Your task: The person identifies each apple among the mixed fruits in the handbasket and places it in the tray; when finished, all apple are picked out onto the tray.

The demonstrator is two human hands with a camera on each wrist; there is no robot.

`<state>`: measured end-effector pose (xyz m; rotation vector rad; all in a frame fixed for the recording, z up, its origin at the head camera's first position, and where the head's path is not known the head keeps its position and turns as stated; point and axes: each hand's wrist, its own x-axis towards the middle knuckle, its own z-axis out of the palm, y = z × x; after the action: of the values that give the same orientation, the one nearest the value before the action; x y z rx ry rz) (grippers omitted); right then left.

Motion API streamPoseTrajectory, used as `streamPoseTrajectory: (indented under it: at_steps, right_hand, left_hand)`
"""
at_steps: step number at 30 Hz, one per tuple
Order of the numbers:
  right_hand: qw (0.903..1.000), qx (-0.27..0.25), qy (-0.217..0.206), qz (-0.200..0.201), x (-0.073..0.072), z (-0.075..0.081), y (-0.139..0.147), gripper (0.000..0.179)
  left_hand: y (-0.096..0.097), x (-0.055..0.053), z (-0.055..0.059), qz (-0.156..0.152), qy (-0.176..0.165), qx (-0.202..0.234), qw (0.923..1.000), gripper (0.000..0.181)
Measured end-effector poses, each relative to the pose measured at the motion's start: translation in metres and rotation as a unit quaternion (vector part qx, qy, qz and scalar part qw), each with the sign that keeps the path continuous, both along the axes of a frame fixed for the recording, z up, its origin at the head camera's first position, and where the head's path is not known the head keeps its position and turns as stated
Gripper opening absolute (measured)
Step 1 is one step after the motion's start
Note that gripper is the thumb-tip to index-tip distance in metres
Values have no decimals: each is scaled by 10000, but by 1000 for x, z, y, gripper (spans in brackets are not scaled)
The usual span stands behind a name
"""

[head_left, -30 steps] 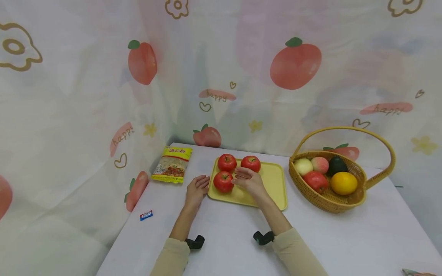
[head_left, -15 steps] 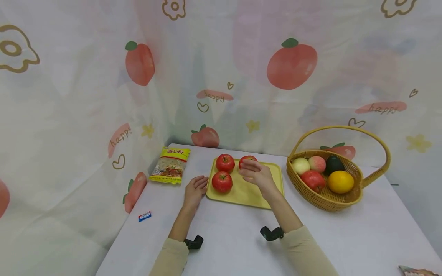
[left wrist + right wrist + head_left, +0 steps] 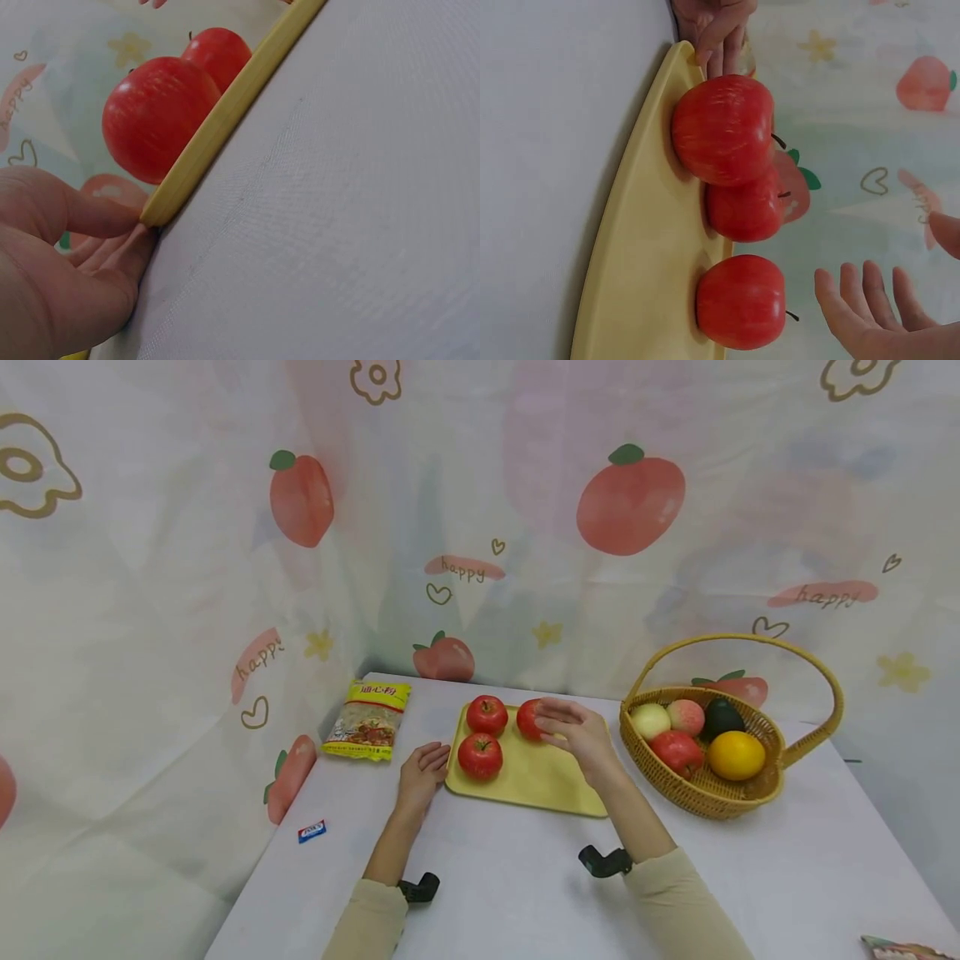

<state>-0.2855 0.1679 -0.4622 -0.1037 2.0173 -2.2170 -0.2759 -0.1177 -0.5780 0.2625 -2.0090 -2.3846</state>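
Three red apples sit on a yellow tray [image 3: 551, 783] in the head view: a front apple [image 3: 480, 757], a back-left apple [image 3: 486, 716] and a back-right apple [image 3: 527, 720]. At the tray's left corner, my left hand [image 3: 420, 777] pinches the rim [image 3: 184, 169], thumb on the near side and fingers behind. My right hand [image 3: 583, 739] is raised over the tray's right part, fingers extended and holding nothing. It overlaps the back-right apple in the head view. In the right wrist view a gap shows between the fingers [image 3: 855, 296] and the nearest apple [image 3: 741, 302].
On the right stands a wicker basket [image 3: 675, 787] with an arched handle, holding several fruits, among them a yellow one [image 3: 737, 755]. A yellow food packet [image 3: 369, 720] lies back left, and a small blue-red wrapper [image 3: 312, 831] nearer. Another packet [image 3: 903, 948] pokes in front right.
My right hand has moved away from the front apple, to the right and slightly up, over the tray. My left hand stays at the tray's corner. The apples keep their places.
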Motion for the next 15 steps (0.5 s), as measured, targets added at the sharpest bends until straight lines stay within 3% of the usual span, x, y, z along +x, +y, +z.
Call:
streamPoseTrajectory:
  at_steps: [15]
  right_hand:
    - [9999,159,5,-51,5,25,23,50]
  left_hand:
    - [0,2,1,-67,75,53,9999,52]
